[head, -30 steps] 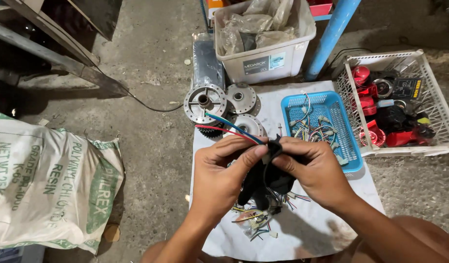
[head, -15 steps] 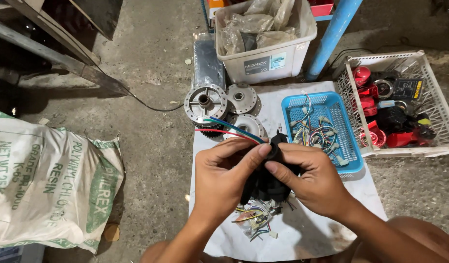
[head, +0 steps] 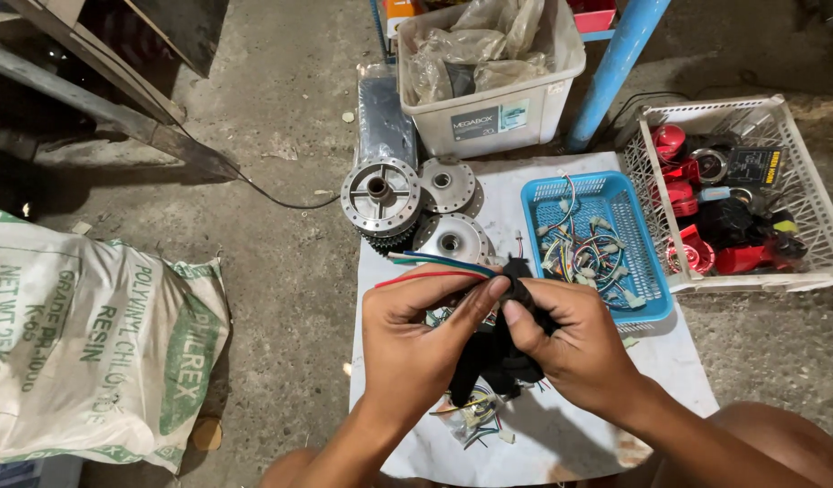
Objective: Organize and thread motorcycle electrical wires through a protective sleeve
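Head view: both hands pinch a black wire bundle over the white sheet, blue basket just beside.

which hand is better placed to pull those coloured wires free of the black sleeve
Probably the left hand: its fingertips already pinch the coloured wires where they leave the black sleeve, while the right hand grips the sleeve.

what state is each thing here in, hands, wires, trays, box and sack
left hand: shut on black wire bundle, thumb and fingers pinching
right hand: shut on the same bundle
coloured wires: sticking out left of the bundle
blue tray: open, holds connectors
white basket: open, holds red and black parts
plastic box: lidless, holds bags
sack: lying down
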